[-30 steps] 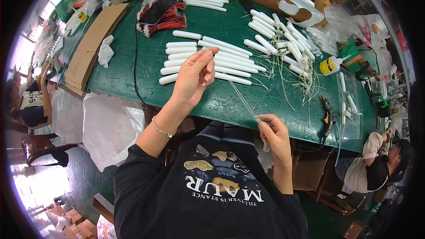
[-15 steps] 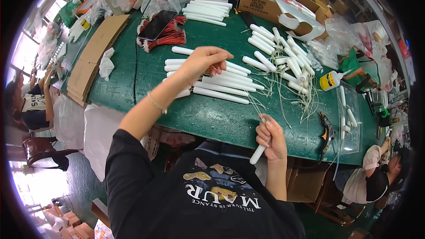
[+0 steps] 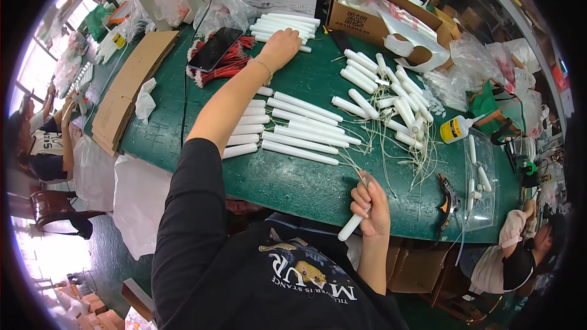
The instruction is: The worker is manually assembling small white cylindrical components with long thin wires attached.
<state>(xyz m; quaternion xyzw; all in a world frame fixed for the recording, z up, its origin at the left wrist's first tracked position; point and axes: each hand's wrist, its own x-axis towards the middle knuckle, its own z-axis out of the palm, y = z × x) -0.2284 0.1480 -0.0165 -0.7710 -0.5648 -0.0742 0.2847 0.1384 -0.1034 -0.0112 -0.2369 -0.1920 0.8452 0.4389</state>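
Observation:
My left hand reaches to the far stack of long white tubes, its fingers curled over the nearest one. That white tube sticks out to the right of the fingers, which are partly hidden. Close to the table's front edge, my right hand is closed around a short white tube, with thin pale wires coming out above the fist. Between the hands lie rows of white tubes, some with wires at their right ends. To their right, shorter wired tubes lie in a tangled heap.
A phone rests on red wire bundles. Farther right are a yellow-labelled glue bottle, a black-and-orange hand tool and a clear bag with short tubes. An open carton stands behind; cardboard sheets lie left. Other people sit around.
My left hand has moved from above the middle rows to the far stack and come down on a tube there. The right hand still holds its short tube.

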